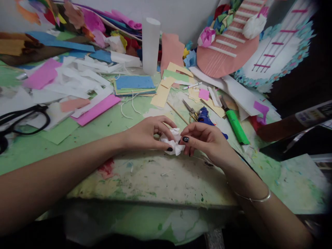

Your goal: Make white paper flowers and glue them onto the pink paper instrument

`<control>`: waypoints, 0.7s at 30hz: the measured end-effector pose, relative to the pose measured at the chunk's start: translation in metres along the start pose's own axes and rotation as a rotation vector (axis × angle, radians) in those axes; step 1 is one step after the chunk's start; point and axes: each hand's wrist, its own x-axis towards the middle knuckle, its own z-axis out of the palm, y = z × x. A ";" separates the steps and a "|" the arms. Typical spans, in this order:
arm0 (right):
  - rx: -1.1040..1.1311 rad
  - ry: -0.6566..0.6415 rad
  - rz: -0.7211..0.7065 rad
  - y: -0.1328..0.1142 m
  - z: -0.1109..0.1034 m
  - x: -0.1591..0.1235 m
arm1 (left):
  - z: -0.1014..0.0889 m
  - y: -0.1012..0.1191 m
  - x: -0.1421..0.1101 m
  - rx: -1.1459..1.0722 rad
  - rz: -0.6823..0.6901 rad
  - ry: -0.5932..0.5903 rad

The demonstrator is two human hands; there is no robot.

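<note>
Between my two hands, low over the table near its front edge, is a crumpled white paper flower with ruffled petals. My left hand grips its left side, thumb in front and fingers behind. From the right, my right hand pinches the flower's edge between thumb and fingers; its fingertips partly hide the paper. Just behind the right hand lie a blue glue gun, scissors with open blades and a thin wooden stick.
A green-handled knife lies to the right. Stacked coloured paper, white paper strips and black glasses are at the left. Behind stand a white paper roll and paper guitars. A brown bottle is at right.
</note>
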 end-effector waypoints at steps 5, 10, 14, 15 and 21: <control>-0.119 -0.083 0.047 -0.002 -0.008 -0.002 | 0.000 -0.003 0.000 0.026 0.001 0.018; -0.388 -0.041 -0.140 0.000 -0.010 -0.003 | 0.000 -0.003 0.000 0.022 0.005 0.015; -0.394 -0.080 -0.145 0.000 -0.008 -0.002 | 0.002 0.001 -0.001 0.023 0.021 0.039; -0.383 -0.082 -0.137 -0.001 -0.007 -0.002 | 0.003 0.003 -0.001 0.026 0.022 0.043; -0.334 -0.059 -0.051 -0.001 -0.002 -0.002 | 0.005 0.007 -0.002 0.064 0.051 0.041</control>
